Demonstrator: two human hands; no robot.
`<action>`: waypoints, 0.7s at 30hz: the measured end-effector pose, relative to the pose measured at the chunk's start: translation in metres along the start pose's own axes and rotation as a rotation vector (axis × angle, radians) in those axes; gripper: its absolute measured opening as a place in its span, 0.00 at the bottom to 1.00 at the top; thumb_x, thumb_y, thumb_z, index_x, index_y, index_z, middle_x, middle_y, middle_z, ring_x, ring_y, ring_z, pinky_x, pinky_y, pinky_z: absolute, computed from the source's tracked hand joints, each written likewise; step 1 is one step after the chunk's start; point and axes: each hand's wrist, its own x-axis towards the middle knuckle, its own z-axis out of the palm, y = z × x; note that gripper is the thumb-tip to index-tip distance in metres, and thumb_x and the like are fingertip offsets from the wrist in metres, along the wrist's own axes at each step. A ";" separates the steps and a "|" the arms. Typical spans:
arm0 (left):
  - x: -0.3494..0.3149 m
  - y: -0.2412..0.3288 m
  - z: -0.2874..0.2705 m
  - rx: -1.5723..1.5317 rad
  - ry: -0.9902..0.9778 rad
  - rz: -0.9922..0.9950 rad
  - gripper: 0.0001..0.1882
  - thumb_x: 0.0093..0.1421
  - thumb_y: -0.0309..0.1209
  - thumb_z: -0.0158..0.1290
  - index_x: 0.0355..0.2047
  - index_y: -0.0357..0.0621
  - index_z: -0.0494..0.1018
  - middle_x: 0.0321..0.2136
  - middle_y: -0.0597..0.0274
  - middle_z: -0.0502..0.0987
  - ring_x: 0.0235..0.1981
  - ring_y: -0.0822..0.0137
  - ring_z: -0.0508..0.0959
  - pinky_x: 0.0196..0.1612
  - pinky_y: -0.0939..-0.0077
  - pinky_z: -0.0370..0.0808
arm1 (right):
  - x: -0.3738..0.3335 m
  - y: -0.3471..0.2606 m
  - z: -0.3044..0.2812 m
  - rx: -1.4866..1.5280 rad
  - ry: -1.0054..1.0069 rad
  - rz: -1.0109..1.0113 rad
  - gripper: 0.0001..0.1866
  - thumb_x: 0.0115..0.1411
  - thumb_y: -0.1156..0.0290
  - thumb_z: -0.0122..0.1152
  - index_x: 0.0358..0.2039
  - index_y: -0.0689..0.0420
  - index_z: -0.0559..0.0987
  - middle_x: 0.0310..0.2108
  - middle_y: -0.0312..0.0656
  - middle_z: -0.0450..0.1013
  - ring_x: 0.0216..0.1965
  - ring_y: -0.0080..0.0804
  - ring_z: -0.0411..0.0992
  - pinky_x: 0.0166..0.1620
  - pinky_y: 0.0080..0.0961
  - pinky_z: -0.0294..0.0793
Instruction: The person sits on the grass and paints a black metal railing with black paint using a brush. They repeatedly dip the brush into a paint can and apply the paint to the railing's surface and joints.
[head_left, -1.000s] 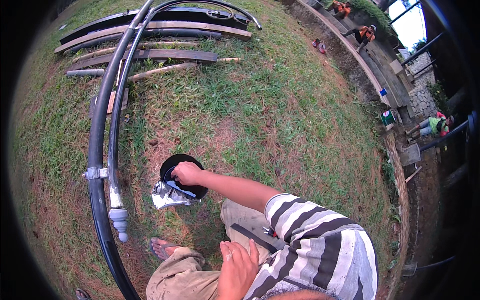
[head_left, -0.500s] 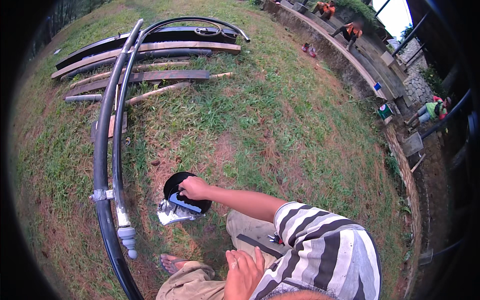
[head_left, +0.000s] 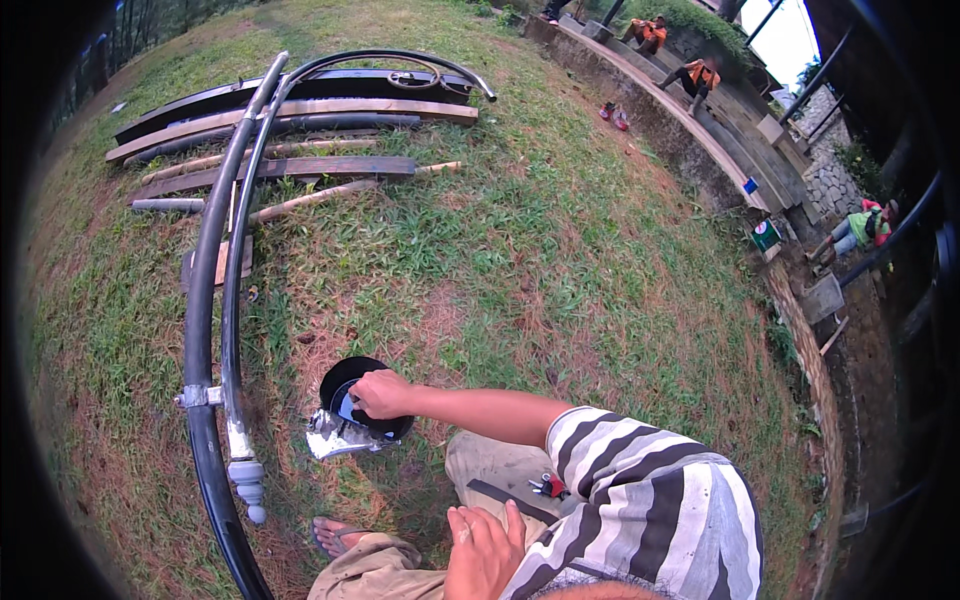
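My right hand (head_left: 383, 395) is at the round black container (head_left: 352, 369), which sits on the grass, left of centre in my view. My fingers are curled in over its mouth; I cannot tell what they grip, if anything. With the container as the middle of a dial and twelve at the top of my view, a crumpled silvery sheet (head_left: 338, 440) lies against it at seven o'clock. My left hand (head_left: 482, 555), at five, has its fingers straightened and thumb apart, with nothing visible in it. Two black pipes (head_left: 202, 340) run past at nine, a grey finial (head_left: 247, 482) at eight. Boards (head_left: 300, 110) lie between eleven and twelve.
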 end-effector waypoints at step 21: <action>0.001 0.001 0.004 0.046 0.047 -0.030 0.28 0.71 0.35 0.44 0.70 0.47 0.59 0.47 0.35 0.79 0.50 0.38 0.79 0.62 0.32 0.70 | 0.002 0.022 0.024 -0.176 0.151 -0.005 0.10 0.59 0.68 0.60 0.26 0.61 0.79 0.26 0.55 0.80 0.31 0.57 0.81 0.35 0.53 0.81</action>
